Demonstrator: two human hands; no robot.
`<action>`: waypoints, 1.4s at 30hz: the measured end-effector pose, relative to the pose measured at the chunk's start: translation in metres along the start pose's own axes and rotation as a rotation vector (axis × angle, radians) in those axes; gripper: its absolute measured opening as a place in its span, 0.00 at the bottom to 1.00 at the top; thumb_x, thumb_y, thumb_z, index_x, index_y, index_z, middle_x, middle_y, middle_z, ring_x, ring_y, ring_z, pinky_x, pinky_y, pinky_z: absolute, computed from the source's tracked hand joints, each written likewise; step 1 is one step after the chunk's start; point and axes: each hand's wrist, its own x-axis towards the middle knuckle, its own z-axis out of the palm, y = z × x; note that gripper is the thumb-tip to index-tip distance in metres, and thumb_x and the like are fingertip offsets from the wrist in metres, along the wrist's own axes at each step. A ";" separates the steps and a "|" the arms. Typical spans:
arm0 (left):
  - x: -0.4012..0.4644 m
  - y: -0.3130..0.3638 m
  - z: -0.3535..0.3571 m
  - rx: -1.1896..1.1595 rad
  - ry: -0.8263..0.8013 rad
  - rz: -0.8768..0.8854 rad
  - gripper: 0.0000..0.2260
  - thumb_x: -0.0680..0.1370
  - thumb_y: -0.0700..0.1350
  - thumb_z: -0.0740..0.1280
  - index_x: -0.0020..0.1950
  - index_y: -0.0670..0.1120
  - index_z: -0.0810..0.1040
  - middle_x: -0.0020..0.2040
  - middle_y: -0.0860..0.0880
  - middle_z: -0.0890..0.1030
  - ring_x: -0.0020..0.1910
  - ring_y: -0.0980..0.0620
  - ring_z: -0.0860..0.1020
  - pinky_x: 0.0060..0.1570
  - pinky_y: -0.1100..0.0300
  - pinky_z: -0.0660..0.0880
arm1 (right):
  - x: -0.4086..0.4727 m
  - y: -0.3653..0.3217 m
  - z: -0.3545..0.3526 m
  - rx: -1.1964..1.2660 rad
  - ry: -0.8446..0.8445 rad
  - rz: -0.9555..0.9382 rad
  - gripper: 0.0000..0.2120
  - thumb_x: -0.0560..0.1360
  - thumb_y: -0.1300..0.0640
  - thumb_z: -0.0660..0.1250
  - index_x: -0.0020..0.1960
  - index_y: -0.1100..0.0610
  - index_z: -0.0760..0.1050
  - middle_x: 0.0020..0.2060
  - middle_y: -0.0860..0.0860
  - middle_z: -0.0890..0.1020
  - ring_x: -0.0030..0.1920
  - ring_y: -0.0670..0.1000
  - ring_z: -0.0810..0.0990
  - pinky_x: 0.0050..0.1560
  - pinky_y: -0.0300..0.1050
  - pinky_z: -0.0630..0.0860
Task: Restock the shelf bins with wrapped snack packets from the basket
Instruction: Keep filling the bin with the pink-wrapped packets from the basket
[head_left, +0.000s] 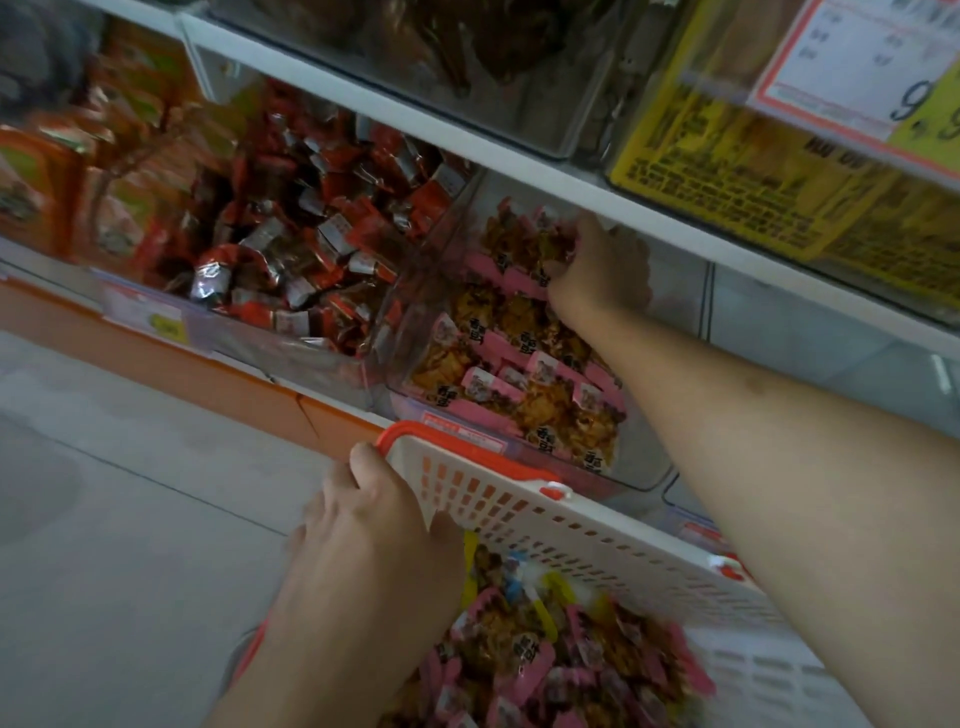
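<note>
My left hand (363, 525) grips the basket (571, 525) rim; my right hand (602, 270) clutches pink packets (519, 353) at the bin's (639, 467) back edge. The tilted basket could spill.

The basket (571, 525) is matt white perforated plastic with a glossy red rim. The shelf bin (631, 470) is clear smooth plastic; the snack packets (524, 358) are shiny film.

**Layout: basket below, bins on the shelf ahead**

The basket (545, 514) is sitting in front of and below the shelf bin (639, 467), with the left hand (374, 525) gripping its left rim. Snack packets (524, 364) are lying in that bin; the right hand (602, 270) is reaching into its rear. A neighbouring bin (291, 338) is standing immediately left.
</note>
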 end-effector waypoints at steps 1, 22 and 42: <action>0.000 0.000 0.000 -0.002 0.004 0.004 0.18 0.80 0.57 0.63 0.55 0.54 0.53 0.53 0.51 0.64 0.62 0.44 0.72 0.60 0.48 0.73 | -0.001 -0.001 -0.001 -0.014 -0.001 -0.017 0.22 0.83 0.48 0.68 0.76 0.50 0.71 0.70 0.57 0.73 0.73 0.62 0.70 0.66 0.56 0.72; 0.010 -0.009 -0.013 -0.046 -0.001 -0.001 0.11 0.80 0.44 0.62 0.61 0.47 0.68 0.59 0.43 0.77 0.51 0.42 0.77 0.44 0.51 0.74 | -0.137 0.014 -0.063 0.256 0.085 -0.422 0.14 0.79 0.61 0.68 0.65 0.56 0.75 0.61 0.53 0.75 0.61 0.50 0.76 0.63 0.46 0.77; -0.021 -0.045 -0.015 0.067 -0.028 -0.008 0.14 0.80 0.41 0.65 0.65 0.45 0.70 0.52 0.47 0.76 0.47 0.47 0.79 0.41 0.52 0.79 | -0.310 0.092 0.065 -0.223 -0.578 -0.062 0.23 0.80 0.47 0.74 0.71 0.54 0.76 0.69 0.51 0.78 0.71 0.55 0.74 0.70 0.52 0.77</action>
